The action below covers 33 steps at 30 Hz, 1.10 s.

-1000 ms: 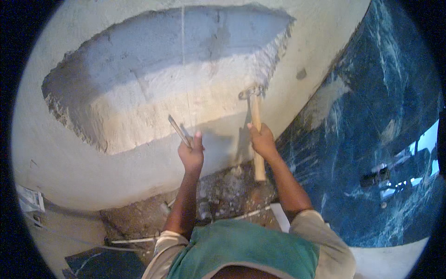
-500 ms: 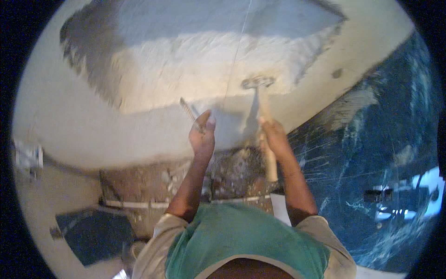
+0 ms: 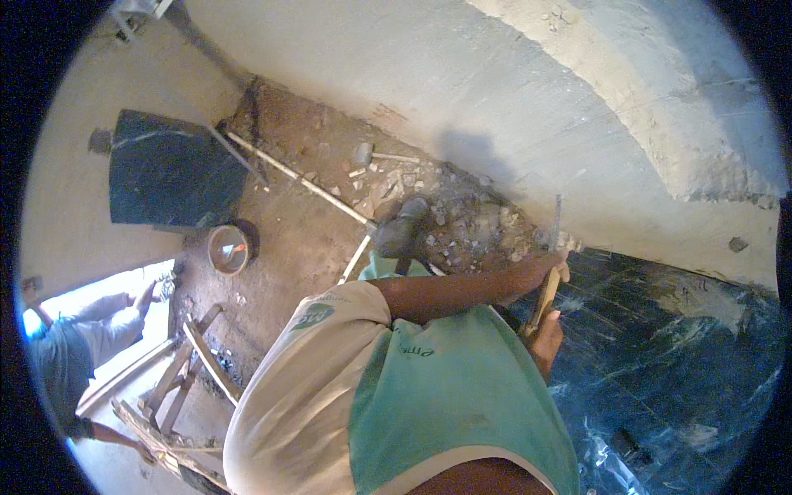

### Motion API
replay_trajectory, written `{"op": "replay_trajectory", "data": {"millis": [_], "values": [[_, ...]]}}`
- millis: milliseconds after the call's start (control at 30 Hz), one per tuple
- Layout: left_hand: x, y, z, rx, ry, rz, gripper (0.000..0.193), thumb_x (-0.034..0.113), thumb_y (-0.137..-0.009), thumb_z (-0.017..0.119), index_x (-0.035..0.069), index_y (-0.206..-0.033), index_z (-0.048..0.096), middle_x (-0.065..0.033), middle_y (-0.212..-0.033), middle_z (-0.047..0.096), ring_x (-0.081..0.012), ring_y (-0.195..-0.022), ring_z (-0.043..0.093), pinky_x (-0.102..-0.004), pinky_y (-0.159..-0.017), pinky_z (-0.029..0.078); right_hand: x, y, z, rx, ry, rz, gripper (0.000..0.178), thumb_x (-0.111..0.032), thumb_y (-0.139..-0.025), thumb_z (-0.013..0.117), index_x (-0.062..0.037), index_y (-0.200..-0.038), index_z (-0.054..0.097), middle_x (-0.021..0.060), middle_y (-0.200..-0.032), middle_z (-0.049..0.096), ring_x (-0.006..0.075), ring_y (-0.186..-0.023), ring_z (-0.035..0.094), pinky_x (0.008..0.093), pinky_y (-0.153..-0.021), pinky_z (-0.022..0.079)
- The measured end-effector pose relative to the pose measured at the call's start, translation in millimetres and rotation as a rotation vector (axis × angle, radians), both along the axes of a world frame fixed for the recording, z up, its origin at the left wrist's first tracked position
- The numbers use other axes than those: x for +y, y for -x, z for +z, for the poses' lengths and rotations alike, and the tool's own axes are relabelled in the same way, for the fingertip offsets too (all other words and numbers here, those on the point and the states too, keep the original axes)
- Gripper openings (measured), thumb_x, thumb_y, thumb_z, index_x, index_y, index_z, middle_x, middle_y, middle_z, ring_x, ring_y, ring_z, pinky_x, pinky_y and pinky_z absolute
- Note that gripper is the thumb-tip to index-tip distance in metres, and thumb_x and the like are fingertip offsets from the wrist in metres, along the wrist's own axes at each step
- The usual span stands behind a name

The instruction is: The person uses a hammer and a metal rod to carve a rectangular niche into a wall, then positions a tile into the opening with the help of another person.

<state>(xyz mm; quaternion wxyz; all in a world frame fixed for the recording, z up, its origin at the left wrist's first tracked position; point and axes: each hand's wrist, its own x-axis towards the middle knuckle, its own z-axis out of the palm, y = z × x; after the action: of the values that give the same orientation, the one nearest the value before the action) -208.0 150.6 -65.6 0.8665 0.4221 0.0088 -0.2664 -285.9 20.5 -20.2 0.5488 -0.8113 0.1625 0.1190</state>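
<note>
Tan, straight wooden-handled hammer (image 3: 545, 301)

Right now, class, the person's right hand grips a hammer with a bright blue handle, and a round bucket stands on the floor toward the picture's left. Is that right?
Not quite: the head view shows that the handle of the hammer is tan wood, not bright blue. The right hand does grip it, and the round bucket does stand there.

Right of centre, the grey metal end (image 3: 558, 216) beyond the left hand (image 3: 558, 262) is too blurred to tell; the green shirt (image 3: 462, 371) hides the forearm behind the right hand (image 3: 544, 338). The rim cuts off the upper-right wall recess (image 3: 701, 107) and 1 lower-left co-worker (image 3: 66, 359).
</note>
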Motion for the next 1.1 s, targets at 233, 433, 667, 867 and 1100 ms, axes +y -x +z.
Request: {"op": "replay_trajectory", "data": {"millis": [233,433,667,867,1100], "values": [[-4,36,15,-0.178,-0.542,0.387,0.049,0.045,-0.093,0.032,0.004,-0.096,0.059,-0.0157,-0.09,0.058,-0.031,-0.086,0.054,-0.0428,-0.081,0.042,-10,1,-14,-0.036,-0.019,0.207,0.049,-0.046,-0.089,0.045,0.0007,-0.095,0.061,0.0084,-0.083,0.062,0.0195,-0.074,0.058,0.0322,-0.069,0.046],[46,53,-25,-0.707,-1.083,0.367,0.052,0.04,-0.093,0.032,0.0,-0.126,0.038,-0.0278,-0.115,0.045,-0.0382,-0.108,0.044,-0.0477,-0.094,0.032,49,-18,57,-0.558,0.323,0.739,0.035,-0.029,-0.08,0.064,-0.0032,-0.103,0.06,0.0166,-0.089,0.062,0.0295,-0.081,0.059,0.0347,-0.075,0.046],[110,67,4,-0.083,-0.487,0.607,0.038,0.031,-0.094,0.037,0.0,-0.11,0.052,-0.0119,-0.103,0.054,-0.0212,-0.094,0.05,-0.0361,-0.085,0.04,101,15,26,-0.248,-0.17,0.306,0.025,-0.025,-0.084,0.06,-0.002,-0.093,0.058,0.0084,-0.077,0.058,0.0202,-0.067,0.054,0.0335,-0.066,0.044],[289,72,-36,-0.111,-0.501,0.992,0.027,0.025,-0.09,0.052,0.0,-0.085,0.057,-0.0034,-0.081,0.056,-0.0147,-0.075,0.049,-0.027,-0.065,0.041,136,-5,13,-0.573,0.286,-0.245,0.017,-0.016,-0.088,0.053,0.0003,-0.092,0.056,0.0073,-0.081,0.057,0.0171,-0.077,0.054,0.0304,-0.073,0.044],[482,99,-19,-0.228,-1.209,1.28,0.046,0.03,-0.088,0.054,-0.011,-0.107,0.055,-0.0257,-0.12,0.05,-0.0367,-0.108,0.048,-0.0398,-0.097,0.035,101,-76,25,-0.757,0.517,-0.541,0.03,-0.026,-0.088,0.052,-0.0019,-0.105,0.057,0.0223,-0.098,0.061,0.0355,-0.092,0.059,0.0397,-0.079,0.045]]}}
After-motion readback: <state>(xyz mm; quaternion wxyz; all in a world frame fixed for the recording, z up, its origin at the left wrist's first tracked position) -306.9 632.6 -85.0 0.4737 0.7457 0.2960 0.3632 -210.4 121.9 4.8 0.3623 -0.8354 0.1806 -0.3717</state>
